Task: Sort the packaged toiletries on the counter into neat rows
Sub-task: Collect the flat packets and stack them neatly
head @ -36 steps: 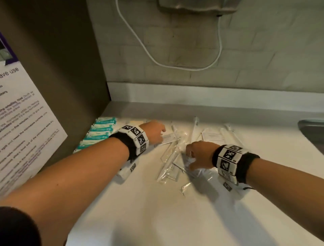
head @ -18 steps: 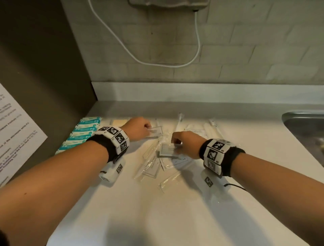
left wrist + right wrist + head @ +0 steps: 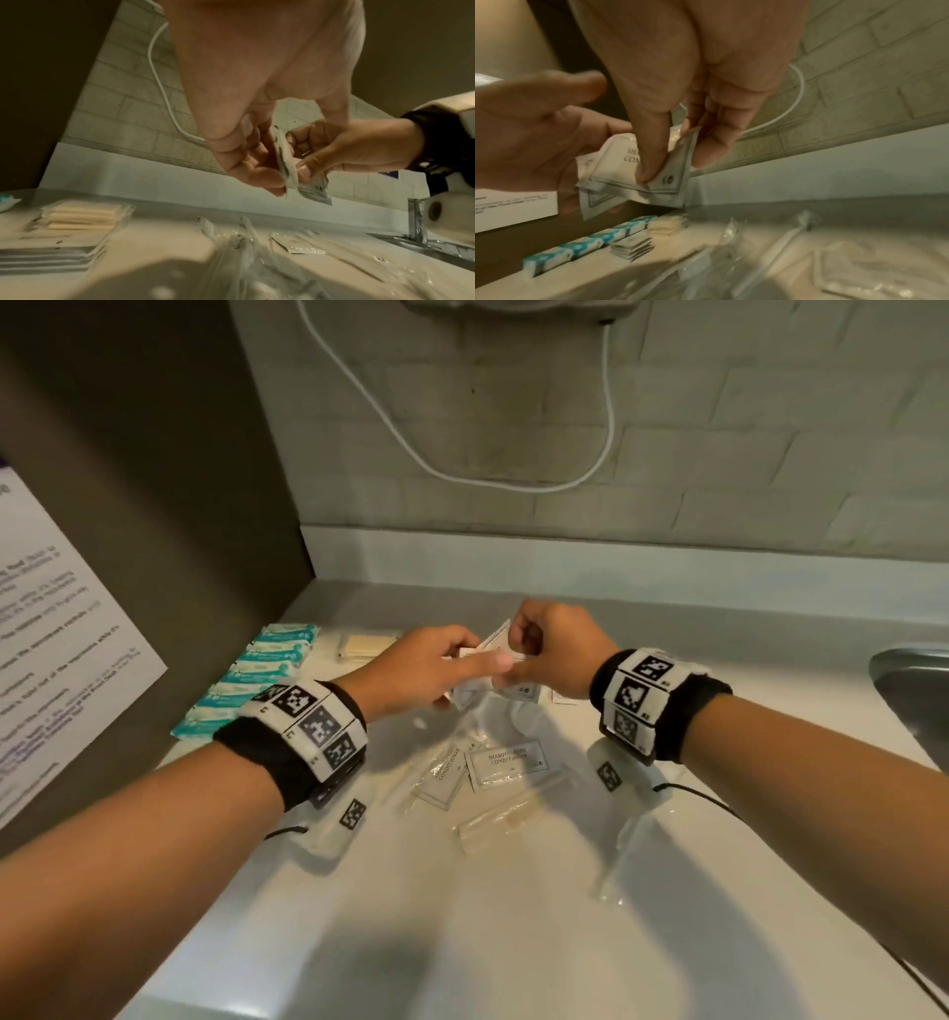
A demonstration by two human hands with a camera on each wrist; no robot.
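Note:
Both hands are raised above the white counter and meet over a few white shampoo-conditioner sachets. My left hand holds them from the left, fingers behind them. My right hand pinches the front sachet between thumb and fingers. The left wrist view shows the sachets edge-on between my left hand and the right thumb. More sachets lie loose on the counter below, among clear-wrapped toothbrushes.
A row of teal packets runs along the dark left wall, with cream packs and a sachet stack beside it. A steel sink lies at the right. A white cable hangs on the brick wall.
Both hands rose from the pile and came together. The right hand brought a sachet up to those in the left hand.

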